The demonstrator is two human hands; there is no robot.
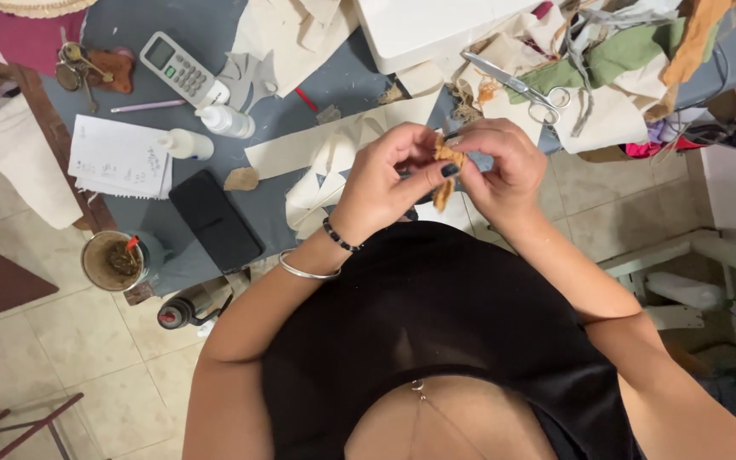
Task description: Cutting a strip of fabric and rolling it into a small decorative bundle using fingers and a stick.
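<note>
I see a grey table (215, 38) over a tiled floor (87, 366). On it lie a remote (182, 68), two white bottles (226, 121), a notepad (119, 158), a black phone (215, 221), a pink pencil (147, 106), cream fabric strips (334, 136), scissors (517, 88) and a heap of scraps (623, 60). A cup (112, 261) stands at the table's edge.

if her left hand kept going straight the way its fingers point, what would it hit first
The left hand points rightward in the picture, at the small tan fabric piece it already pinches, with the right hand just beyond. So likely the fabric, then the right hand's fingers; depth is hard to judge.
</note>
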